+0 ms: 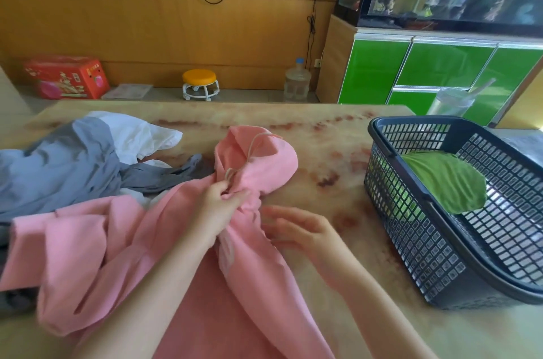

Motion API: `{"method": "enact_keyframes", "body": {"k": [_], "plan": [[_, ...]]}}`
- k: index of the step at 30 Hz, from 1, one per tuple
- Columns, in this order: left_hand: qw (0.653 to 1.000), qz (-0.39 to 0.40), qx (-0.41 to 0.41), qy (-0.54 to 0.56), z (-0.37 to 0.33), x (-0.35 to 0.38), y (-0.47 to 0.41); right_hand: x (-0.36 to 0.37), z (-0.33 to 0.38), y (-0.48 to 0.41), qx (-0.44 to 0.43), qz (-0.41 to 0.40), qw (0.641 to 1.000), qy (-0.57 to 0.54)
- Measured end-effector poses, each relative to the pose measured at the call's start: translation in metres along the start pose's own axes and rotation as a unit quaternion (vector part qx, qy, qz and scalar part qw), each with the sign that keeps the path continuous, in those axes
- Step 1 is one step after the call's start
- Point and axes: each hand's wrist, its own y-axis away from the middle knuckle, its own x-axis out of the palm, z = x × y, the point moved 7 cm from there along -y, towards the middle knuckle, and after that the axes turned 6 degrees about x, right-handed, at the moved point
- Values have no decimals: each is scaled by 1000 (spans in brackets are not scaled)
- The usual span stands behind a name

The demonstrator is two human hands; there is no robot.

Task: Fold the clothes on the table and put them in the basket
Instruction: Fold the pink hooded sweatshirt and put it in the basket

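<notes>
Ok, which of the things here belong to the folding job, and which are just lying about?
Job: pink hoodie, bunched in the left hand; right hand, open beside it; grey garment; white garment; basket holding a green garment.
Lying about: cup with straw; orange stool; water jug; red box.

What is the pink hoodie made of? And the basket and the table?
Hoodie: looks like soft matte cloth, maybe cotton fleece; it bunches and creases.
Basket: probably stiff dark plastic, moulded as a grid of holes.
Table: smooth, with red veins like marble, or a printed stone look; cannot tell which.
</notes>
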Motion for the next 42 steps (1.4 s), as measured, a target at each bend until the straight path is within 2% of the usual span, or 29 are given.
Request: {"method": "enact_keyframes", "body": {"k": [1, 3, 6, 8, 10, 13, 15, 16, 18, 20, 22, 24, 27, 29, 31, 34, 36, 39, 42], "plan": [[999, -19, 19, 26, 1, -11, 1, -12, -1, -4, -4, -33, 999, -20], [997, -59, 33, 36, 6, -32, 4, -26, -6, -15, -16, -65, 997, 46], [993, -92, 31, 65, 12, -56, 9, -8, -22, -34, 19, 3, 991, 136], [991, -105, 32, 76, 13, -69, 13, 12, -29, -43, 23, 41, 992, 117], [991, -117, 24, 67, 13, -82, 15, 29, -30, -49, -2, 47, 995, 85], [987, -156, 12, -49, 13, -98, 20, 44, -29, -59, -30, 22, 994, 104], [950, -195, 53, -237, 1, -102, 32, 49, -33, -63, -33, -2, 988, 152], [923, -211, 118, -300, -11, -98, 38, 49, -35, -64, -27, -17, 985, 167], [889, -165, 249, -348, -29, -77, 46, 47, -39, -61, -13, -36, 984, 172], [867, -77, 309, -383, -25, -54, 47, 45, -36, -56, -20, -42, 987, 152], [868, -17, 272, -414, -3, -44, 43, 39, -24, -47, -29, -75, 990, 116], [888, -35, 224, -401, 8, -52, 38, 35, -3, -35, -55, -118, 986, 105], [942, -45, 159, -293, 8, -67, 36, 38, 34, -10, -129, -174, 966, 143], [962, -32, 154, -223, 6, -68, 37, 42, 45, 8, -157, -183, 958, 154], [975, -12, 147, -165, 4, -67, 41, 42, 39, 19, -141, -157, 971, 116], [975, 61, 147, -158, 7, -62, 49, 23, 11, 14, -28, -141, 989, -18], [971, 118, 141, -154, 9, -60, 56, 8, -3, 0, 26, -147, 989, -10], [963, 177, 132, -155, 6, -62, 64, -2, -8, -27, 12, -151, 985, 86], [961, 202, 113, -150, 7, -65, 66, -3, -16, -45, 15, -154, 988, -1]]}}
